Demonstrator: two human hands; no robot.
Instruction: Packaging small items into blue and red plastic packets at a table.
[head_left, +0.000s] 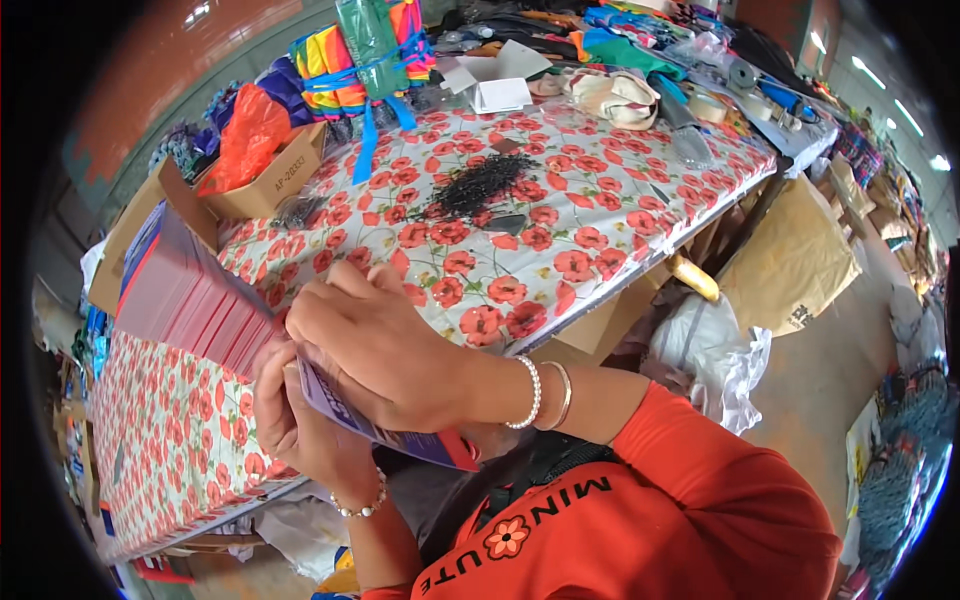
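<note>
A flat printed card [400,437], purple with a red edge, slants down to the right in front of my body. My left hand [312,425] grips its upper left end from below, fingers closed. Over that same end my right hand [375,335] is closed too, its fingers curled and pinched together; what lies between their tips is hidden. Just left of both hands stands a tall stack of similar cards [195,305] with pink-red edges, leaning on the table. A loose pile of thin black strips [480,187] lies farther back.
The table has a poppy-flowered cloth [480,290]. At the far left is a cardboard box [275,185] with a red plastic bag [248,140]. Rainbow-coloured folded bundles [340,70], white boxes [500,95] and tape rolls [708,107] line the back. A brown sack [790,260] stands right.
</note>
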